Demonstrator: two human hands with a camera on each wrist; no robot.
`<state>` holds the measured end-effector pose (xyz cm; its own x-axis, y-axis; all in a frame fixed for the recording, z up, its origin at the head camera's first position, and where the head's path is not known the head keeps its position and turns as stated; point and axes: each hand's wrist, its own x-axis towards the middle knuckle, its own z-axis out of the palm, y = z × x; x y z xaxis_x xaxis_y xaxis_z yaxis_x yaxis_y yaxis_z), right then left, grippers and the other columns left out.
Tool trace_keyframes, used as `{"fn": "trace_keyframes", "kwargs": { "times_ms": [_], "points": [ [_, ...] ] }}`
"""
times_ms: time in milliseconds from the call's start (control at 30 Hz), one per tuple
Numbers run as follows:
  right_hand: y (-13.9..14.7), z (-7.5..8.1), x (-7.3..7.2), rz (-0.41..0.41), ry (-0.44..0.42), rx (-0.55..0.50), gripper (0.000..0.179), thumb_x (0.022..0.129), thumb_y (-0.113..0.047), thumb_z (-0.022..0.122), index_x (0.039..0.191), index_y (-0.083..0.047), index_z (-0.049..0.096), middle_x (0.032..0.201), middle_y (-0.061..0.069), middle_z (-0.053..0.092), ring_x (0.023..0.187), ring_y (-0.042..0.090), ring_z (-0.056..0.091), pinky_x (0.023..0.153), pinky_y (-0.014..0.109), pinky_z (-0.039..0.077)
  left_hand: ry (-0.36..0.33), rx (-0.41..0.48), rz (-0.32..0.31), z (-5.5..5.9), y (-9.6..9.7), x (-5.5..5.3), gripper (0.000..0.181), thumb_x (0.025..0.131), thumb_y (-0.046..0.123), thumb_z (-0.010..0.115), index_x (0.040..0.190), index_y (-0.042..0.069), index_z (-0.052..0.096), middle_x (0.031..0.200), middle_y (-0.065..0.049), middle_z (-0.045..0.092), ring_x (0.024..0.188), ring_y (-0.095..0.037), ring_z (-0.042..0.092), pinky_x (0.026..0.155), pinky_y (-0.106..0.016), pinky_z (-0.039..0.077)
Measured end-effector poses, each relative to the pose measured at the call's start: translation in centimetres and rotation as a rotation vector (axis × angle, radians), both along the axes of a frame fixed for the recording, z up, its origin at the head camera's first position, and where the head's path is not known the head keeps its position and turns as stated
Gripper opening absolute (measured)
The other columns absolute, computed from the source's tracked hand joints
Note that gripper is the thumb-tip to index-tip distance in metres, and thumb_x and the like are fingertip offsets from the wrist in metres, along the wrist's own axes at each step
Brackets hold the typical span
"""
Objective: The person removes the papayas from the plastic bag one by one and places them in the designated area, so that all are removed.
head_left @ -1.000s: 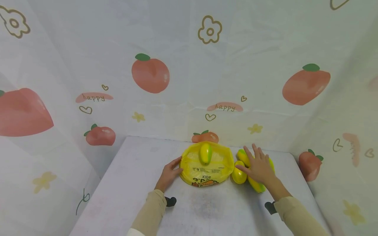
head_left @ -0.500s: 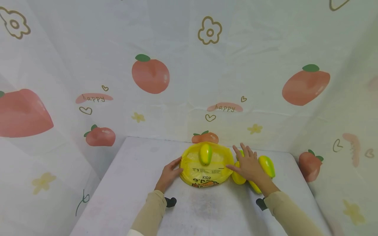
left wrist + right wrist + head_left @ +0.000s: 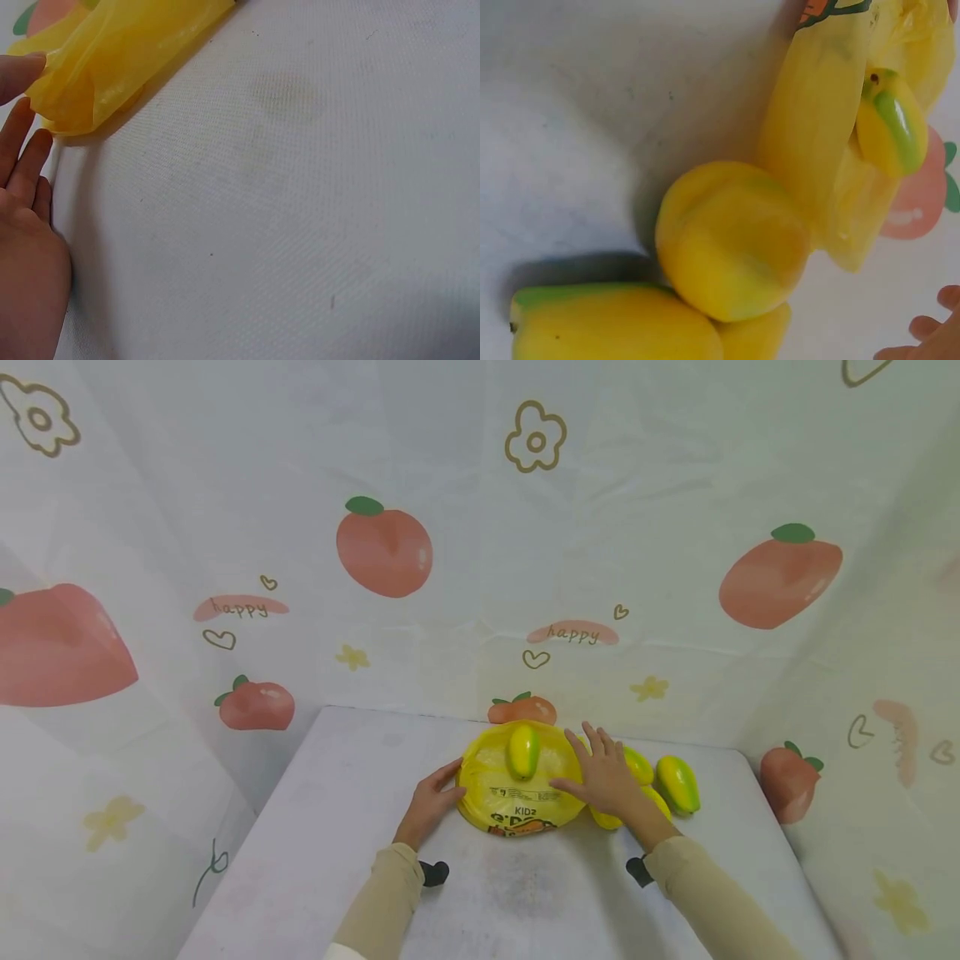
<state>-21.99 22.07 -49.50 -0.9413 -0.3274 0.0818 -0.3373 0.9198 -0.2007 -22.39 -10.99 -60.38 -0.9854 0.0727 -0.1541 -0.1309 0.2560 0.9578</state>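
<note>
A yellow plastic bag [image 3: 525,792] with printed lettering lies spread on the table. One yellow-green mango [image 3: 523,752] lies within its outline, towards the far side. The fingertips and thumb of my left hand [image 3: 426,800] touch the bag's left edge, fingers nearly straight. My right hand [image 3: 609,781], fingers spread, is over the bag's right edge and holds nothing. Under and beside it sit more mangoes: one [image 3: 677,785] at the far right, another [image 3: 637,766] behind the wrist, and a rounder mango [image 3: 731,244] against the bag in the right wrist view.
The pale table [image 3: 360,793] ends at a white cloth backdrop [image 3: 450,660] printed with fruit and flowers, which rises behind it and at both sides. A long mango [image 3: 615,322] lies beside the round one.
My right hand has moved left from above the mangoes to the bag's right edge, uncovering the mango at the far right. My left hand has stayed at the bag's left edge.
</note>
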Motion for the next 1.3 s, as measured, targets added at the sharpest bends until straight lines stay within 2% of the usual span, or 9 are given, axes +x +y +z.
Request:
{"fn": "trace_keyframes", "kwargs": {
  "times_ms": [300, 567, 967, 1300],
  "points": [
    [-1.5, -0.6, -0.9, -0.008, -0.015, 0.000, 0.096, 0.088, -0.068, 0.064, 0.159, -0.012, 0.033, 0.165, 0.027, 0.025, 0.149, 0.054, 0.029, 0.117, 0.077, 0.026, 0.013, 0.004, -0.007, 0.0, -0.1, 0.0, 0.055, 0.095, 0.019, 0.069, 0.148, 0.023, 0.054, 0.157, 0.000, 0.051, 0.153, -0.027, 0.037, 0.128, -0.052, 0.028],
    [-2.7, -1.4, -1.9, -0.008, -0.042, -0.051, 0.098, 0.087, -0.066, 0.067, 0.160, -0.012, 0.030, 0.165, 0.028, 0.023, 0.147, 0.056, 0.030, 0.118, 0.076, 0.026, 0.023, -0.015, -0.005, -0.1, -0.2, 0.0, 0.055, 0.095, 0.019, 0.069, 0.148, 0.024, 0.055, 0.157, 0.000, 0.051, 0.153, -0.027, 0.037, 0.128, -0.052, 0.027],
    [-4.9, -2.1, -2.8, -0.001, -0.104, -0.173, 0.097, 0.086, -0.059, 0.073, 0.159, -0.012, 0.030, 0.163, 0.028, 0.025, 0.145, 0.055, 0.033, 0.114, 0.068, 0.039, 0.008, -0.036, 0.002, 0.2, -0.3, -0.2, 0.055, 0.096, 0.019, 0.069, 0.148, 0.026, 0.054, 0.157, 0.003, 0.051, 0.153, -0.024, 0.038, 0.129, -0.051, 0.027],
    [-6.0, -2.6, -3.3, -0.053, -0.174, -0.180, 0.099, 0.085, -0.055, 0.076, 0.160, -0.011, 0.029, 0.162, 0.026, 0.028, 0.142, 0.050, 0.037, 0.107, 0.062, 0.049, -0.007, -0.008, -0.003, -0.1, 0.0, -0.1, 0.055, 0.095, 0.019, 0.069, 0.148, 0.025, 0.055, 0.157, 0.003, 0.051, 0.154, -0.025, 0.037, 0.128, -0.053, 0.026]
  ]
}}
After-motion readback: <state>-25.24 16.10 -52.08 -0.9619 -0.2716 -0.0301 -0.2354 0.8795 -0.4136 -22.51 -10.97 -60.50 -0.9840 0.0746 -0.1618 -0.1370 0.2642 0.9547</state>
